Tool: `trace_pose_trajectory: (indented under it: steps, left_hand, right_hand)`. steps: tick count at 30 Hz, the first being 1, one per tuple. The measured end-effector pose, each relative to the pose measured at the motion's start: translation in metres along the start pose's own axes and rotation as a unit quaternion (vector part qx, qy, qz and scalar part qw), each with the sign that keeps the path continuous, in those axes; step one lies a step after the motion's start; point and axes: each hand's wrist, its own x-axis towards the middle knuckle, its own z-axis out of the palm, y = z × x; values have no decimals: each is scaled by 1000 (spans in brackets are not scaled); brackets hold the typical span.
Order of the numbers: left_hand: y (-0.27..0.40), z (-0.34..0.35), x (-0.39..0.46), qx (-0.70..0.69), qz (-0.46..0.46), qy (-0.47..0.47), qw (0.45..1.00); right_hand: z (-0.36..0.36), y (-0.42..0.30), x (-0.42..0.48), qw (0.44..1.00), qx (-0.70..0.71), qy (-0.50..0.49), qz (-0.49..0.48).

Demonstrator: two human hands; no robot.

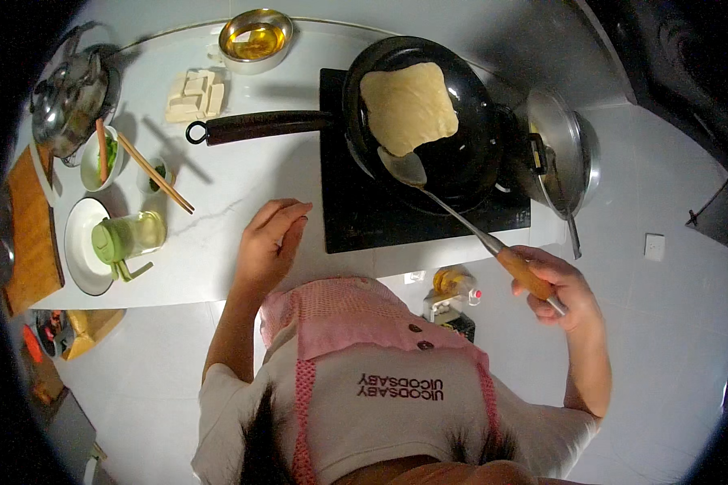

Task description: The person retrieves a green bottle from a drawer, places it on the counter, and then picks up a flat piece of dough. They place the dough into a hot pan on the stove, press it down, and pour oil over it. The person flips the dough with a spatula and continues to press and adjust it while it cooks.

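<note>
My right hand (555, 288) grips the wooden handle of a metal spatula (455, 212). The spatula's blade touches the lower edge of a square, pale flatbread (409, 109), which lies in a black wok (461, 176) on a black induction cooktop (352, 233). My left hand (273, 239) hovers by the counter's front edge, left of the cooktop, holding nothing, with its fingers loosely bent. The wok's long dark handle (267, 125) points left across the white counter.
Behind the handle are stacked pale blocks (195, 97) and a metal bowl of oil (255, 45). Further left stand a green-lidded glass oil bottle (136, 236), a white plate (82, 267), small bowls and wooden chopsticks (155, 173). A large metal pan (561, 151) is right of the wok.
</note>
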Motion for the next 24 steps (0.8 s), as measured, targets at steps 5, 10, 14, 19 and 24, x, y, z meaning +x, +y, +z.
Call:
trace_pose_trajectory:
  steps: [5, 10, 14, 19, 24]
  left_hand:
    - [3, 2, 5, 11, -2, -42, 999]
    - [5, 6, 7, 9, 27, -28, 999]
    - [7, 3, 7, 0, 8, -32, 999]
    - [9, 6, 13, 15, 56, -38, 998]
    - [11, 7, 18, -3, 35, -55, 998]
  right_hand:
    - [-4, -12, -8, 1000, 6, 3, 22]
    - [2, -7, 8, 998, -16, 53, 16]
    - [8, 0, 6, 999, 23, -10, 20]
    - [25, 9, 14, 999, 36, 0, -2]
    - [33, 26, 19, 998, 50, 19, -26]
